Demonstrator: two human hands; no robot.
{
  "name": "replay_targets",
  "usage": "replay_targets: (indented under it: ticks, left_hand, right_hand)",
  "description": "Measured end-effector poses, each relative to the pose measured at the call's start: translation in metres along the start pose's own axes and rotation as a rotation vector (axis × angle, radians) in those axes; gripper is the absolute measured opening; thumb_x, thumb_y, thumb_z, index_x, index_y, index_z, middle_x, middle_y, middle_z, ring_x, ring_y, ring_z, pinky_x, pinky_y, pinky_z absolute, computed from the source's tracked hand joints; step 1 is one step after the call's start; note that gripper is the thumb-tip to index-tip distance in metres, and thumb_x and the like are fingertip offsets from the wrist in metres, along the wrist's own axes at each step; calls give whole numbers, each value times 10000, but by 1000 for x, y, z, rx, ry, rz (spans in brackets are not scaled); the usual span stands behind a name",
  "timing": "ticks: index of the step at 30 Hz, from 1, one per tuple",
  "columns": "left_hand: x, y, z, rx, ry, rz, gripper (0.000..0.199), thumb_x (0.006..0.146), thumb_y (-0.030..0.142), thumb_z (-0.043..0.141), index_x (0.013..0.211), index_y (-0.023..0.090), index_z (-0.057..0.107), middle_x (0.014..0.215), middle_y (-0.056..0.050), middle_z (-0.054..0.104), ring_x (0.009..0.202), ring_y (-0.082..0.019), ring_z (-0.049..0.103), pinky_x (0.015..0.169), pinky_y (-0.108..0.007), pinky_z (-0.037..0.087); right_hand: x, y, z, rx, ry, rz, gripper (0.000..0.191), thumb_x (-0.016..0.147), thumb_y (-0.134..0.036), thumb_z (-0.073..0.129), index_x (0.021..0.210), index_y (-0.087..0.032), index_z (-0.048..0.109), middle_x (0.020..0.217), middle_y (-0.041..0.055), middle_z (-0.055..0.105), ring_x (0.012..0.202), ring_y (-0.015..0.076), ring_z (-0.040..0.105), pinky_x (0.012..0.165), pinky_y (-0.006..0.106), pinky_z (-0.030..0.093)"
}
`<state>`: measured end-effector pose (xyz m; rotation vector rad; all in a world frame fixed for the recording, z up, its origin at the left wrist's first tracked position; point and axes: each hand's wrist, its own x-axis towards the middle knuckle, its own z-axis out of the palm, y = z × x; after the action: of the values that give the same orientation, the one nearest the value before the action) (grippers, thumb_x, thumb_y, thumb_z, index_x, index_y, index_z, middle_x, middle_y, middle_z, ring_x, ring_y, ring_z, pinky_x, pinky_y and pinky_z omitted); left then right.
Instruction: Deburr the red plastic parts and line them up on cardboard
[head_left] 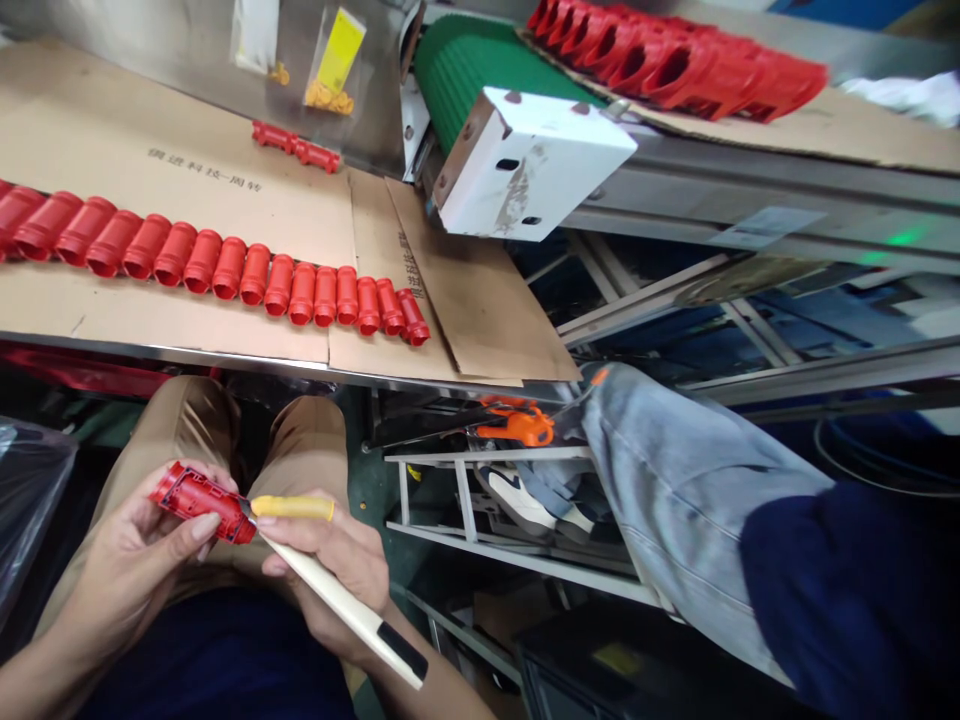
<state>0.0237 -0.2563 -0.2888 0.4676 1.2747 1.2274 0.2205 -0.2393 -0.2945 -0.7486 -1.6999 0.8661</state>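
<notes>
The left hand (131,570) holds a red moulded plastic housing (199,503), its fingers (219,475) curled closed behind the piece and the thumb pressed on its near side. The right hand (334,570) is closed round a cream-handled trimming knife (337,590), with a yellow sleeve (292,508) along its front and a black band (401,650) near the far end; the small blade touches the housing's end. Both hands are over the person's khaki-covered knees (300,440). Ahead of the fingers, a long row of red housings (210,265) lies on cardboard sheets (187,130) on a steel-edged table (225,350). The cardboard bears printed Chinese characters (202,168), apparently including 科技 and 周转, repeated on a flap (411,265). Farther ahead sit a clear bag (330,70) with a yellow label, unreadable, and a green conveyor belt (480,70). Up and to the right of the fingers are a scuffed white metal box (525,160) and more red housings (675,65). An orange-handled tool (521,425) lies below the table.
</notes>
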Motion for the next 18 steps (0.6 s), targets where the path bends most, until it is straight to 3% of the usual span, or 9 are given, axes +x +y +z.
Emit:
replay_targets:
  ticks: [10, 18]
  left_hand:
    - [-2, -2, 4, -56, 65, -13, 477, 603, 404, 1060, 976, 224, 826, 990, -46, 789, 878, -193, 730, 710, -180, 600]
    - [0, -3, 1, -102, 29, 35, 389, 647, 343, 1041, 958, 220, 841, 971, -51, 776, 722, -146, 668, 576, -164, 562]
  right_hand:
    - [0, -3, -1, -61, -16, -4, 273, 1033, -181, 724, 1299, -230, 755, 1171, 109, 846, 1018, 235, 827, 892, 373, 701]
    - [-8, -7, 6, -55, 67, 68, 197, 1025, -201, 736, 1216, -240, 766, 1118, 81, 857, 984, 224, 818, 900, 351, 688]
